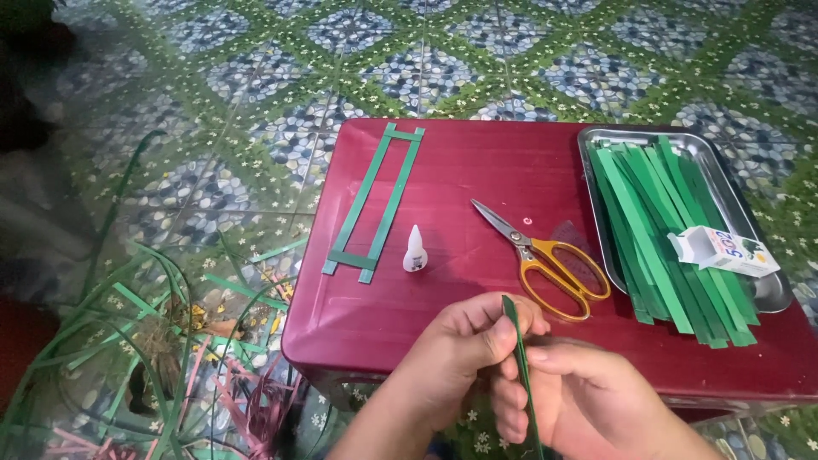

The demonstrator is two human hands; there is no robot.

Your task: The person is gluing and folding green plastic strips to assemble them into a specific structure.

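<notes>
- Left hand [464, 349] closed on a narrow dark green paper strip [518, 358], thumb pressing it against the forefinger near the top end.
- Right hand [579, 396] likewise pinching the same strip from the other side, fingers [511, 400] curled beneath it; strip held upright between both hands, just in front of the near edge of the table.
- Just beyond the hands, on the glossy dark red table [477, 183]: yellow-handled metal scissors [545, 260], blades pointing away and to the left.
- Left of the scissors, a small white glue bottle with a pointed tip [415, 250], standing upright.
- Further left, a long rectangular frame of green paper strips [375, 204], lying flat.
- At the right, a shiny metal tray [596, 145] holding a pile of long green paper strips [669, 238], with a small white cardboard box [720, 250] on top.
- On the patterned green and blue tiled floor [341, 51], lower left, loose green and pink paper scraps [170, 358].
</notes>
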